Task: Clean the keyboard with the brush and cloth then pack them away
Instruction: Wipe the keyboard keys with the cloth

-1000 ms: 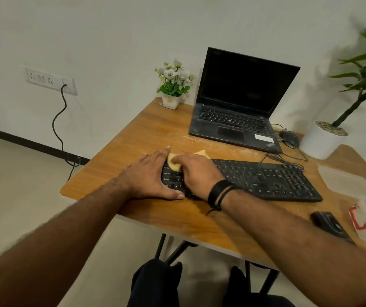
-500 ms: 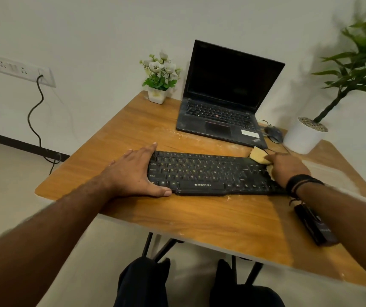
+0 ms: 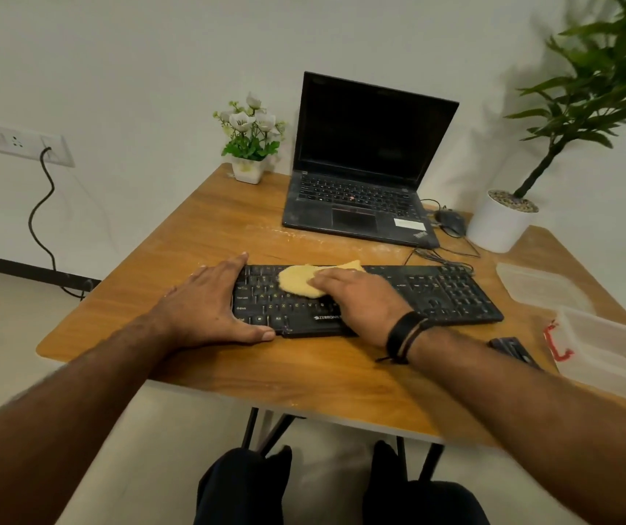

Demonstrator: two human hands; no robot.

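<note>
left hand (image 3: pixel 211 303): flat, fingers straight | right hand (image 3: pixel 360 299): palm down, fingers extended

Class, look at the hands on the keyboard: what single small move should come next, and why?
Probably sweep the yellow cloth rightward along the keyboard. The right hand presses it flat on the left-centre keys, the left hand braces the left end, and the right keys lie uncovered.

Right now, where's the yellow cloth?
In the head view, the yellow cloth lies on the left half of the black keyboard, pressed under the right hand's fingers, with the left hand bracing the keyboard's left end.
</note>
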